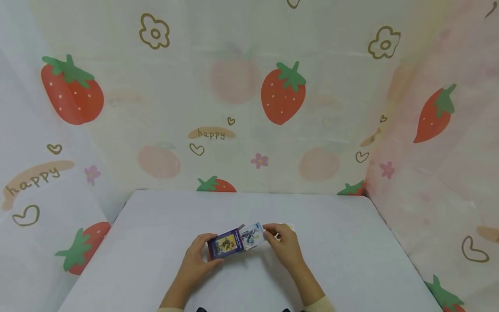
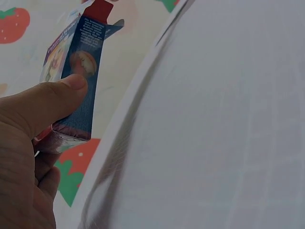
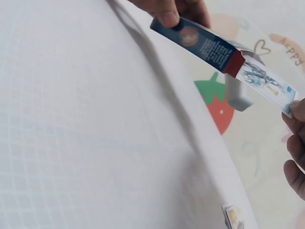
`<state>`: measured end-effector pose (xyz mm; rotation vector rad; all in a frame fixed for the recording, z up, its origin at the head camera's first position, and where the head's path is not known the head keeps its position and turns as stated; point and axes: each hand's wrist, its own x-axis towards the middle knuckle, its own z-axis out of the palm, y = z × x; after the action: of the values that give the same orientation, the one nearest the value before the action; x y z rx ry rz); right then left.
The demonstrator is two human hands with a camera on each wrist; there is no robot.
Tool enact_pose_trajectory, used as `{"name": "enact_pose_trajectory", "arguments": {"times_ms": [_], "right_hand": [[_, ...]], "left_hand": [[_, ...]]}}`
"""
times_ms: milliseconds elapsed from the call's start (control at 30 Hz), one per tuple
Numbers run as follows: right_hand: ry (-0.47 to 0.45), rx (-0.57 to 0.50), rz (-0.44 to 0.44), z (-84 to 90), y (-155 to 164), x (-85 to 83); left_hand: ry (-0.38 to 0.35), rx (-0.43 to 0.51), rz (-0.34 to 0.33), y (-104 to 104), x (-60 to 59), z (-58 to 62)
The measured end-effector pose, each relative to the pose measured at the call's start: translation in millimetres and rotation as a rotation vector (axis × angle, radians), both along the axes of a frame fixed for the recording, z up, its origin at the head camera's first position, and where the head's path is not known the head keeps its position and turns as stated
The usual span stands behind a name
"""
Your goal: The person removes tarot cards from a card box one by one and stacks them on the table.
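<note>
Nearest me, my left hand (image 1: pixel 193 259) grips the card box (image 1: pixel 225 245); my right hand (image 1: pixel 283 245) pinches a card (image 1: pixel 253 235) half out of it.

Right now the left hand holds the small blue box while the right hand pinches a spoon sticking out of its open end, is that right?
Not a spoon: the right hand pinches a printed card sticking out of the small blue box, as the right wrist view shows. The left hand does hold the box.

Soft even light, faint shadows, wide-angle edge bending, blurry wrist views
</note>
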<state>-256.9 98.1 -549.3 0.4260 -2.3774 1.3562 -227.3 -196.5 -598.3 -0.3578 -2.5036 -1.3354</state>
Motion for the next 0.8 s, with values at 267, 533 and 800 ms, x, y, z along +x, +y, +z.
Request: {"name": "enact_pose_trajectory", "arguments": {"times_ms": [267,533,800], "right_hand": [[-0.036,0.027,-0.019,8.5,5.6,-1.4],[-0.030,0.026,-0.028,16.2,14.4,-2.6],[-0.036,0.037,-0.016,22.4,26.1,-7.3]], "left_hand": [[-0.003,0.017,0.010,-1.3,1.8,-0.1],[0.037,0.015,0.007,-0.7,-1.1,-1.9],[0.040,0.006,0.012,-0.1,-0.3,-0.6]]}}
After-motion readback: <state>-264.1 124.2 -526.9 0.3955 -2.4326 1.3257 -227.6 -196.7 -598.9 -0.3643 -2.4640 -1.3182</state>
